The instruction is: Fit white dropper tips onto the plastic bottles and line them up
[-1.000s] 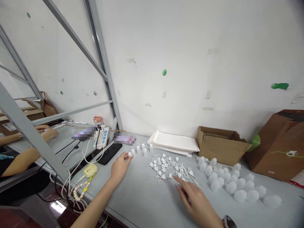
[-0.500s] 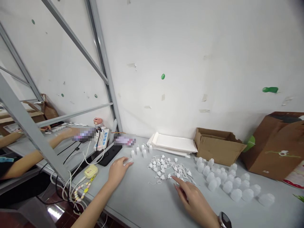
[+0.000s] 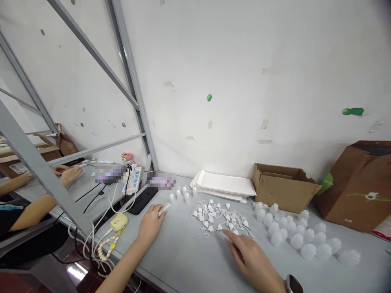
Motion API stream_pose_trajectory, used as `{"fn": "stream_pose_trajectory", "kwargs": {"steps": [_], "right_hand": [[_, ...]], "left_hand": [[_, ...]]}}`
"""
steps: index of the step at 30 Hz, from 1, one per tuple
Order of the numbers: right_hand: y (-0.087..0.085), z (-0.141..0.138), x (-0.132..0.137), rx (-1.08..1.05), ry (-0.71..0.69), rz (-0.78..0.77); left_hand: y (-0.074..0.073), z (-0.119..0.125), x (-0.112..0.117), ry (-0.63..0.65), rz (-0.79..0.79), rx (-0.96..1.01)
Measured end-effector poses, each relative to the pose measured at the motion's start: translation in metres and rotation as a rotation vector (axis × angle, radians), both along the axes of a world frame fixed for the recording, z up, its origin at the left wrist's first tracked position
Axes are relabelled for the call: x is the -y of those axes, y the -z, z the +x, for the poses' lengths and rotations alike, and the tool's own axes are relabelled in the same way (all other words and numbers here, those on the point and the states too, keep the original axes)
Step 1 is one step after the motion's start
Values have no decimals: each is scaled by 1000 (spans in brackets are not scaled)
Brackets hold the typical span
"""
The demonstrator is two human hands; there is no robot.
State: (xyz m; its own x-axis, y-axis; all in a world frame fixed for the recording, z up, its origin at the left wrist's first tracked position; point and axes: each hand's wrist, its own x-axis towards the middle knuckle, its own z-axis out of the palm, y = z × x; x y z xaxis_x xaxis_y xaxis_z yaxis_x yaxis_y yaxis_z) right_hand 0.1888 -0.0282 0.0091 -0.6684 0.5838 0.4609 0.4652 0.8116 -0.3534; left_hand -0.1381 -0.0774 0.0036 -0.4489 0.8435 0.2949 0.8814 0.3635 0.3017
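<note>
My left hand (image 3: 150, 224) rests on the grey table (image 3: 189, 260) with its fingers closed round a small white bottle (image 3: 165, 209) that lies tilted. Just beyond it stands a short row of small white bottles (image 3: 182, 193). My right hand (image 3: 249, 254) lies flat with the forefinger stretched out, touching the near edge of a heap of small white caps with cords (image 3: 218, 217). A watch (image 3: 295, 283) sits on my right wrist.
Several frosted white cups (image 3: 301, 236) stand to the right. Behind are a stack of white sheets (image 3: 224, 185), an open cardboard box (image 3: 282, 187) and a brown bag (image 3: 359, 185). At left: a power strip (image 3: 132, 179), cables, a yellow device (image 3: 118, 221), a metal frame (image 3: 36, 171), and another person's arms (image 3: 36, 195).
My left hand has drawn back from the row of bottles, bringing one small bottle with it. My right hand has stayed at the caps. The other person's hands shifted on the left bench.
</note>
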Motion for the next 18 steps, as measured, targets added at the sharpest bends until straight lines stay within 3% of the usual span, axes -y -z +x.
{"fn": "stream_pose_trajectory", "kwargs": {"steps": [11,18], "right_hand": [[1,-2,-2,-30,-9,45],[2,-2,-2,35,-3,-34]], "left_hand": [[-36,-1,-4,25,-22,28],[-44,-4,-13,-16,-22,51]]}}
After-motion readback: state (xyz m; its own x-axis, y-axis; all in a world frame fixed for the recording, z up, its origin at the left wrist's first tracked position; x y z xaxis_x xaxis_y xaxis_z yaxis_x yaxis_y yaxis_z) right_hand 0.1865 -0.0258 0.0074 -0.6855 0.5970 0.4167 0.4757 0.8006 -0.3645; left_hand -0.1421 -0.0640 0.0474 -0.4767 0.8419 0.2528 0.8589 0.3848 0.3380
